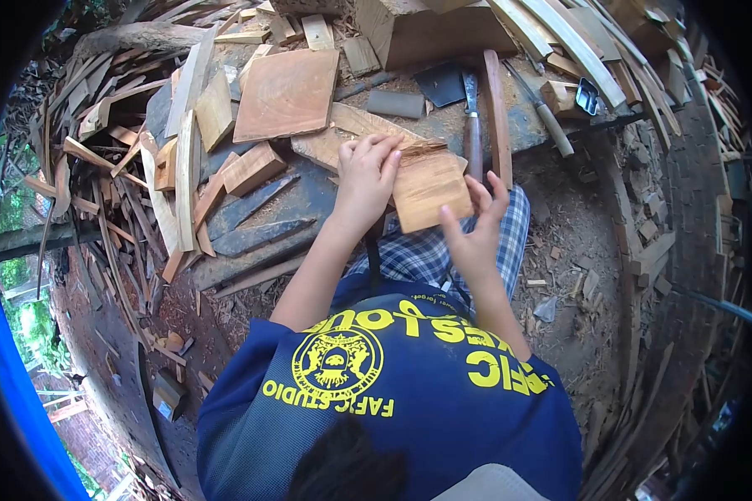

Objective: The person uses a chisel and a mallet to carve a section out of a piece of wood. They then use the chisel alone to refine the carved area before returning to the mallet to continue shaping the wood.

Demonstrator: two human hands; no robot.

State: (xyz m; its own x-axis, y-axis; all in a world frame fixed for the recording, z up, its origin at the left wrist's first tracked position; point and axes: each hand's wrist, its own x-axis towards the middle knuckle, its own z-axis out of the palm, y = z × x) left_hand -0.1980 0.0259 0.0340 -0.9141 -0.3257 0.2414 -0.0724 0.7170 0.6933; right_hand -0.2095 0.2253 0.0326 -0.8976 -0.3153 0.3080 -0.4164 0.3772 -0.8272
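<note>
A squarish wooden block (430, 192) with a rough, splintered upper edge is tilted above my lap. My left hand (368, 171) is closed over its upper left corner, fingers bent. At the right edge, my right hand (480, 230) has its thumb against the block and its fingers loosely around the corner, other fingers apart. Just behind the block, a chisel (474, 138) with a dark handle lies on the work surface beside a long wooden strip (497, 117). A pale board (316, 149) lies partly behind my left hand.
A square wooden slab (286, 93) rests on the dark work surface (267, 209), with a small wood block (253, 169) near it. Farther right are a grey sharpening-stone-like block (395, 104), a handled tool (551, 125) and a large timber block (434, 37). Scraps surround it.
</note>
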